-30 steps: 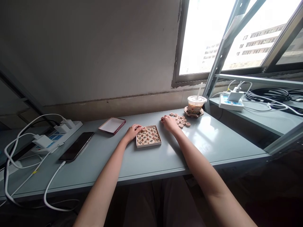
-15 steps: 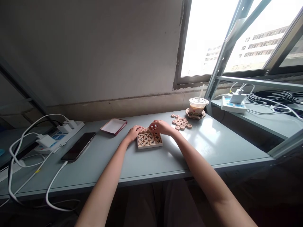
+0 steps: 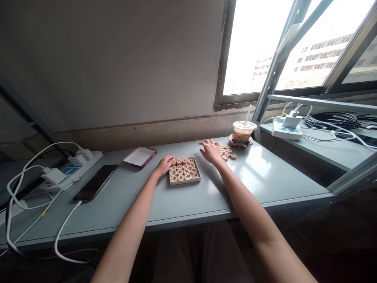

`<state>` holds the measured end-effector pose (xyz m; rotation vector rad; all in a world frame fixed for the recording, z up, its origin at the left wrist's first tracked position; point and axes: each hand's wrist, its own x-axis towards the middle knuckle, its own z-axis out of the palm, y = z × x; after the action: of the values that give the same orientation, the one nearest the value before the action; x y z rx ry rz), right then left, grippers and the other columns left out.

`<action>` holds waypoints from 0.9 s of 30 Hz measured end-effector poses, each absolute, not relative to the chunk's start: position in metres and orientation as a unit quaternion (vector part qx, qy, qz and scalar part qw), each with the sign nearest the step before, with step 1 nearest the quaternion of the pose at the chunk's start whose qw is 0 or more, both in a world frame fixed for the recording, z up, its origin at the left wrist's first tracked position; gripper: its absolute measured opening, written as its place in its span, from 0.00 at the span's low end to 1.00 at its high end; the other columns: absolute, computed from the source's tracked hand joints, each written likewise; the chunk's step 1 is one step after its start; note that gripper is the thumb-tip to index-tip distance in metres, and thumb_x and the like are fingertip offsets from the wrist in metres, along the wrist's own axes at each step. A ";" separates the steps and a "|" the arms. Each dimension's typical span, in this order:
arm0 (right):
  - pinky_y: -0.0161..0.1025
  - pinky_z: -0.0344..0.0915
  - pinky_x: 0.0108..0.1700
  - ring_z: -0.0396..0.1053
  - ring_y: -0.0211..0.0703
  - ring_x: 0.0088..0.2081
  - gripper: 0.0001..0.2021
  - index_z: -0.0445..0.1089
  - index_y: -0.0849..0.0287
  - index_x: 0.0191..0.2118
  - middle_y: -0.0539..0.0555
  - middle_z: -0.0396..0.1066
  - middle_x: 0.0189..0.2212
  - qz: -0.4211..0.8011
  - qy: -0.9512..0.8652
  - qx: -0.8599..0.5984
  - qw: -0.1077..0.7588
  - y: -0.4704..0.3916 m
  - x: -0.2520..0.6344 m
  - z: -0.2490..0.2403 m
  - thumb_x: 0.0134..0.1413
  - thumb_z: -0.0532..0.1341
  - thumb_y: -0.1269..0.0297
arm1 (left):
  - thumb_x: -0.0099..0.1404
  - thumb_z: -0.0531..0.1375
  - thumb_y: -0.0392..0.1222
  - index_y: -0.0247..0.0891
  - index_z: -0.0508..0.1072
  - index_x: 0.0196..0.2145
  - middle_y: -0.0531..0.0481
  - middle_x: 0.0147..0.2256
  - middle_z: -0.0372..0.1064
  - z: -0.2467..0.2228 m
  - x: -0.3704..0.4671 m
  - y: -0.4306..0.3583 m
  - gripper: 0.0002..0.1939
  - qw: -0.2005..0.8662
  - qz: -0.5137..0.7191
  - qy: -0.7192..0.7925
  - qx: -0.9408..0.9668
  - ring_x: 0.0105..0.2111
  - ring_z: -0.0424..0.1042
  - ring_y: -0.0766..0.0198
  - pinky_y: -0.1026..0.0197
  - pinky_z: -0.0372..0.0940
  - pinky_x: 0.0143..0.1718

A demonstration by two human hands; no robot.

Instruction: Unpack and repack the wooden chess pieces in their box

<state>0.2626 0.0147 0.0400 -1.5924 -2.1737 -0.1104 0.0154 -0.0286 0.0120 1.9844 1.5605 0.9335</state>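
A shallow box [image 3: 185, 181] on the desk holds rows of round wooden Chinese chess pieces [image 3: 186, 171], mostly with dark characters and a few red ones along the far row. At its far left corner, my left hand [image 3: 163, 166] grips the edge, with fingers bent over the rim. My right hand [image 3: 211, 151] is over the left side of a loose group of chess pieces [image 3: 227, 151] at the back right. Its fingers are spread, the thumb stands apart, and no piece shows in them. The hand hides some of that group.
A dark red box lid [image 3: 140, 157] lies inside up at the left. Behind the loose pieces stands a lidded drink cup [image 3: 242, 134] with a straw. Farther left are a phone [image 3: 96, 182], a power strip [image 3: 70, 171] and trailing white cables. A metal shelf post [image 3: 269, 74] rises at the right.
My right hand has left the box and moved right to the loose pieces, its fingers spreading. The box's far row now shows fully. My left hand stays at the corner.
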 end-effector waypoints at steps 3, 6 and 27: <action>0.60 0.41 0.59 0.45 0.57 0.62 0.27 0.54 0.67 0.62 0.68 0.50 0.62 -0.069 -0.724 -0.666 0.163 0.028 0.277 0.025 0.60 0.52 0.60 | 0.63 0.49 0.43 0.37 0.74 0.37 0.43 0.43 0.71 0.010 0.015 -0.028 0.15 0.221 0.343 0.563 0.718 0.45 0.67 0.57 0.57 0.61 0.49; 0.65 0.37 0.59 0.42 0.58 0.64 0.29 0.49 0.69 0.64 0.70 0.47 0.63 -0.028 -0.705 -0.700 0.112 0.036 0.285 0.017 0.62 0.48 0.55 | 0.63 0.49 0.45 0.37 0.74 0.37 0.43 0.43 0.71 0.009 0.014 -0.027 0.16 0.221 0.343 0.559 0.722 0.44 0.68 0.57 0.57 0.61 0.48; 0.42 0.55 0.45 0.65 0.47 0.42 0.09 0.74 0.56 0.37 0.55 0.72 0.38 0.063 -0.821 -0.530 0.205 0.014 0.268 0.051 0.55 0.59 0.59 | 0.63 0.51 0.50 0.37 0.73 0.37 0.44 0.42 0.70 0.011 0.015 -0.030 0.17 0.220 0.338 0.566 0.720 0.44 0.68 0.57 0.58 0.61 0.48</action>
<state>0.2684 0.0137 0.0505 -1.4760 -2.2870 0.1766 0.0149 -0.0305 0.0105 1.9904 1.5646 0.9351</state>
